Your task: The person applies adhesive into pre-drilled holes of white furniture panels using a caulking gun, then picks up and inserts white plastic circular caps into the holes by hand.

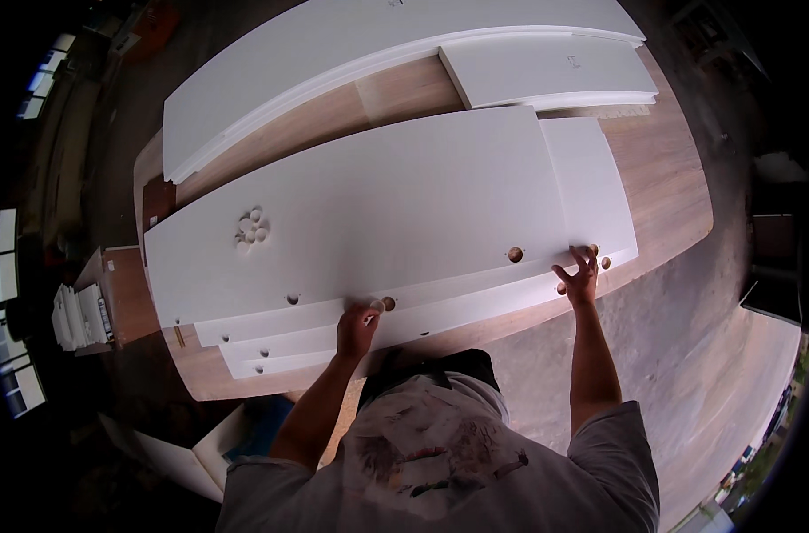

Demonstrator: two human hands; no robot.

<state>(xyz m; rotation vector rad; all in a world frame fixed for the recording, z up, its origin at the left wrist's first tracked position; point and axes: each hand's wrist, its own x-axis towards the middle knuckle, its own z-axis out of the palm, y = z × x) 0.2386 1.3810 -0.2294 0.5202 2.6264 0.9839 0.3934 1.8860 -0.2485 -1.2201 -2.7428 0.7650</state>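
Disc pinched at hole in white panel

A small white disc point(377, 306) is pinched between the thumb and fingers of the left hand point(358, 330), at the near edge of the top panel point(378, 204). The disc is held just beside a round hole point(389, 304); whether the hole is touched by it cannot be told. The other fingers of this hand are curled in.

The right hand point(583, 277) is placed farther along the same edge, over the lower panels point(586, 169), which are left showing beyond the top panel in steps at its right end and near side. Its fingers are spread, with the thumb set apart to the left and the fingertips reached toward another hole point(594, 250), which is partly covered by them. Nothing can be seen gripped there; whether the surface is pressed cannot be told.

More holes are cut near the edges of the stack, among them a larger one point(515, 255) to the left of the right hand. On the left part of the top panel, a cluster of white discs point(253, 229) is gathered, well apart from both hands.

The stack is borne by a brown table point(666, 178). Along the table's far side, long panels point(378, 35) are laid, with a shorter panel point(547, 71) at their right end. To the left of the table, white sheets point(80, 315) are seen beside a brown box point(131, 289).
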